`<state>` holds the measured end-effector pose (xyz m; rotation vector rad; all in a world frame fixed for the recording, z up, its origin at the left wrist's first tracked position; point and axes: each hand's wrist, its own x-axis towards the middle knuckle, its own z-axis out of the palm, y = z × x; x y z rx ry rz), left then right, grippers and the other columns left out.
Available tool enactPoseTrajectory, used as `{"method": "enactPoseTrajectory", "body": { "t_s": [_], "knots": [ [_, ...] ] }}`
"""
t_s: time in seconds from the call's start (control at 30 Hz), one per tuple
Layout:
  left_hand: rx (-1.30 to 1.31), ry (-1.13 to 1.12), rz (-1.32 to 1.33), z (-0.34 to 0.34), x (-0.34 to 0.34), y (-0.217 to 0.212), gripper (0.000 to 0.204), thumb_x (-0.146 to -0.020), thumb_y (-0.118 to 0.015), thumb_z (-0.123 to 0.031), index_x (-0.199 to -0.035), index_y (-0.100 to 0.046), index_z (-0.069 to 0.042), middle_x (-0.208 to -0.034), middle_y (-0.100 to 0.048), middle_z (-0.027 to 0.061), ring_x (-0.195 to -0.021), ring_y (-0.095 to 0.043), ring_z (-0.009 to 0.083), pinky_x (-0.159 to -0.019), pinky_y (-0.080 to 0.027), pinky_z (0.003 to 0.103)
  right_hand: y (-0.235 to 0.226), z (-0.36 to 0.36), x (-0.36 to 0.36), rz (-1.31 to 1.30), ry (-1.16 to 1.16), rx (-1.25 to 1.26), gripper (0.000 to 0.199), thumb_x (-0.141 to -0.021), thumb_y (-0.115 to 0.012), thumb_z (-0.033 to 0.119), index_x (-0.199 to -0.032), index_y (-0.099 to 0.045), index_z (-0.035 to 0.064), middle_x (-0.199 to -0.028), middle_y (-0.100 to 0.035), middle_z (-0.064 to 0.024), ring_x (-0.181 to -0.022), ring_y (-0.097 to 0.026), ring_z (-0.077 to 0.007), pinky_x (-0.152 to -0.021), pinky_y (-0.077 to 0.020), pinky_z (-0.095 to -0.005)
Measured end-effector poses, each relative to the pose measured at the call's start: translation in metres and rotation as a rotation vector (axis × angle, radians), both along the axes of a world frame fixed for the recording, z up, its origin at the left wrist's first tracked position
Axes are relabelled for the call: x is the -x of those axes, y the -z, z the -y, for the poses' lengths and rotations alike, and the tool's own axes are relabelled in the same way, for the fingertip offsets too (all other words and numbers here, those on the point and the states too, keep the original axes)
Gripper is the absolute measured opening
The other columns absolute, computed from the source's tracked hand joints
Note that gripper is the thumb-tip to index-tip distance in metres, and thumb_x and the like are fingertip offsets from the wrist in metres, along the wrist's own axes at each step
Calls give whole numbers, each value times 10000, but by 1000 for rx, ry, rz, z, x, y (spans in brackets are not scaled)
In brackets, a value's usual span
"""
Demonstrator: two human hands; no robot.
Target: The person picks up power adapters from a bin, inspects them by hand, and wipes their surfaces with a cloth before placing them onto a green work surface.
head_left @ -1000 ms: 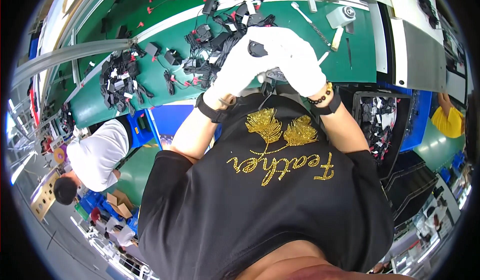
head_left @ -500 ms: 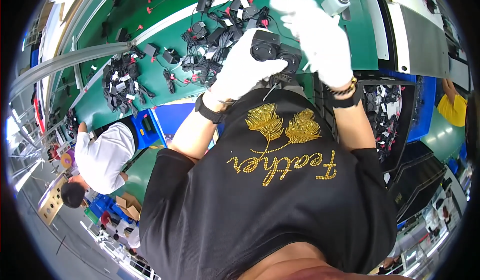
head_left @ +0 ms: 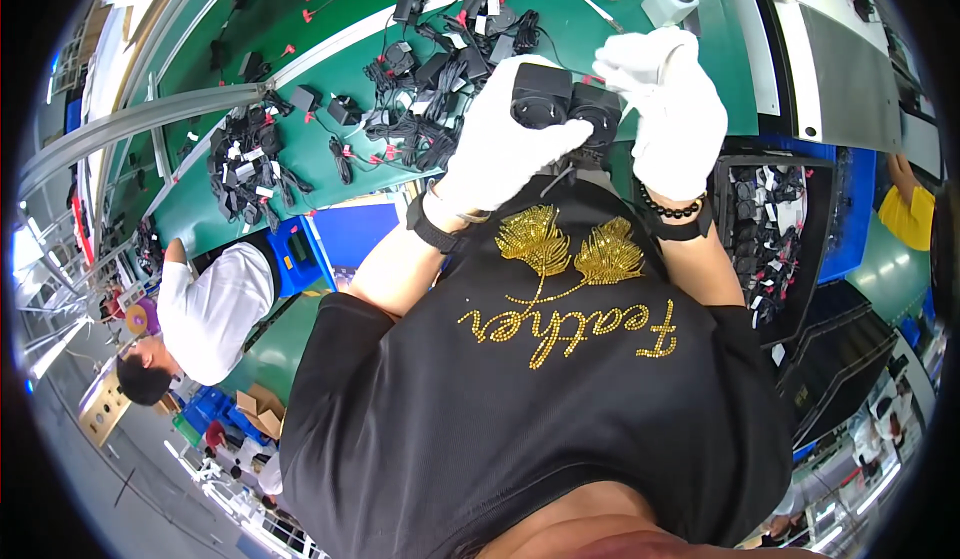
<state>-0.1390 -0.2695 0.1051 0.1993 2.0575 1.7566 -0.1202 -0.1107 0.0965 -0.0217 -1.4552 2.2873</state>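
Two gloved hands: left hand (head_left: 505,149), right hand (head_left: 672,109) | gripping two black adapters (head_left: 566,107)

Gloved left hand (head_left: 505,144) clasps two black adapters (head_left: 566,107) — right hand (head_left: 668,109) touching — above green table (head_left: 650,34).

The left hand (head_left: 505,144) covered much of the black adapters (head_left: 565,109), hiding their lower halves. The tangled black cables (head_left: 440,109) on the surface (head_left: 300,89) were too small to separate, and the tray's (head_left: 770,209) contents were perhaps similar parts.
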Motion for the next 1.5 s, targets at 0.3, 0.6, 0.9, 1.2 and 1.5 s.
{"method": "enactPoseTrajectory", "body": {
  "t_s": [0.3,0.6,0.9,1.2,1.5],
  "knots": [
    [-417,1,340,10,-3,21,343,-754,-720,-139,-1009,-554,19,-770,-624,42,-488,-530,70,-453,-419,188,9,-9,-9,-297,-186,-994,234,-830,-577,152,-1035,-652,66,-1025,-658,-109,-911,-630,-287,-780,-501,-307],
    [-247,112,442,12,5,4,376,-769,-719,-138,-1067,-543,8,-840,-626,51,-491,-539,70,-430,-430,179,-8,-22,10,-337,-231,-1386,325,-902,-508,174,-1169,-565,-3,-1124,-607,-126,-1024,-586,-217,-880,-458,-274],
    [-461,175,498,13,1,12,386,-805,-668,-89,-1153,-531,8,-877,-625,43,-569,-535,50,-418,-417,174,18,-3,-1,75,-625,-457,326,-929,-477,188,-1195,-561,19,-1183,-582,-102,-1031,-575,-199,-878,-460,-297],
    [-445,44,522,10,4,17,365,-769,-677,-84,-1111,-573,-12,-824,-621,26,-476,-516,67,-405,-416,182,20,4,23,-98,-487,-890,267,-886,-482,161,-1081,-640,72,-1082,-643,-87,-920,-627,-219,-809,-494,-292],
    [-368,-125,358,15,16,6,405,-746,-715,-67,-1079,-514,45,-802,-594,75,-544,-576,119,-462,-469,216,-1,-23,33,-33,-83,-688,544,-846,-573,39,-1334,-348,-48,-1130,-585,-163,-926,-587,-149,-776,-474,-227]
  ]
}}
